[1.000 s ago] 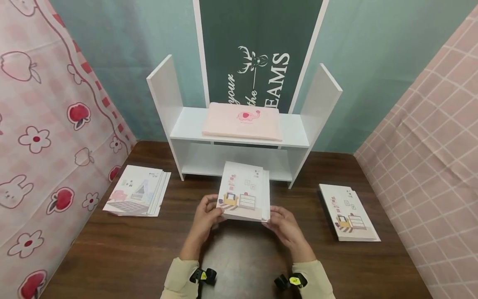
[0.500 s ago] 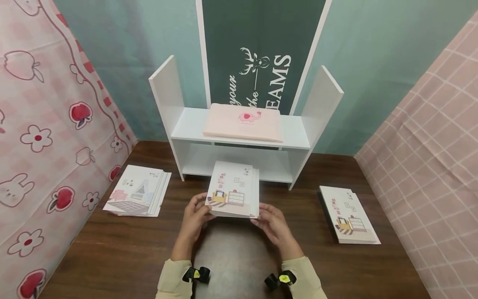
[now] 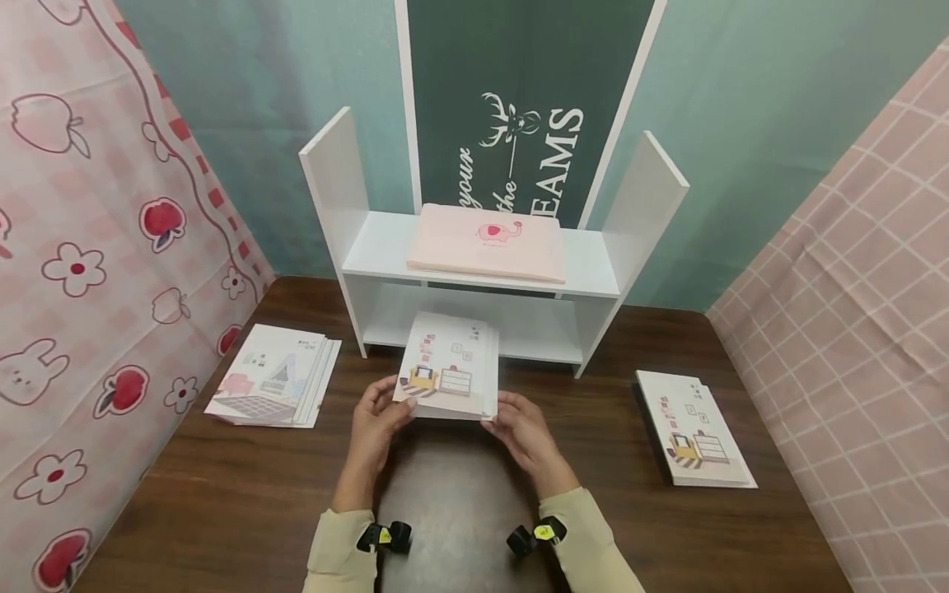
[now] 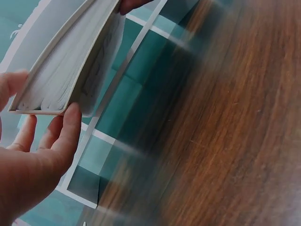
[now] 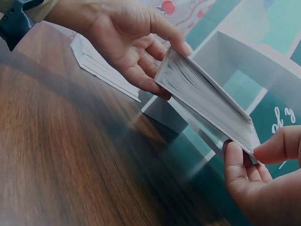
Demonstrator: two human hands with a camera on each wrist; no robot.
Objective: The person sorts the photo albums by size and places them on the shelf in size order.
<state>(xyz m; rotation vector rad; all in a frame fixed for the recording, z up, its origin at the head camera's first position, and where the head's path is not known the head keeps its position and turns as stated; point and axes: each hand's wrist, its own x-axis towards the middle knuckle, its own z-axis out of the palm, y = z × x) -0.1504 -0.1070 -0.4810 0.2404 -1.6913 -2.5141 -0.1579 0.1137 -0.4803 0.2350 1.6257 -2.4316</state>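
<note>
A thick book (image 3: 445, 371) with a drawing of a yellow chair and a white dresser on its cover is held in front of the white shelf. My left hand (image 3: 378, 424) grips its lower left corner, thumb on the cover and fingers beneath. At the lower right corner my right hand (image 3: 525, 432) pinches the book. Both wrist views show the book (image 4: 70, 54) raised off the table, its page edges facing me. In the right wrist view the left hand (image 5: 129, 47) and right hand (image 5: 268, 181) hold opposite ends. A second sheet or cover sticks out along its right side.
The white two-level shelf (image 3: 608, 255) stands at the back, with a pink elephant-printed flat item (image 3: 485, 247) on its upper board. A fanned pile of books (image 3: 270, 379) lies on the left, another pile (image 3: 693, 428) on the right. Patterned cloths flank the brown table (image 3: 185, 502).
Both hands have carried the book leftward and slightly farther toward the shelf. The grip looks the same. The side piles and the shelf stay where they were.
</note>
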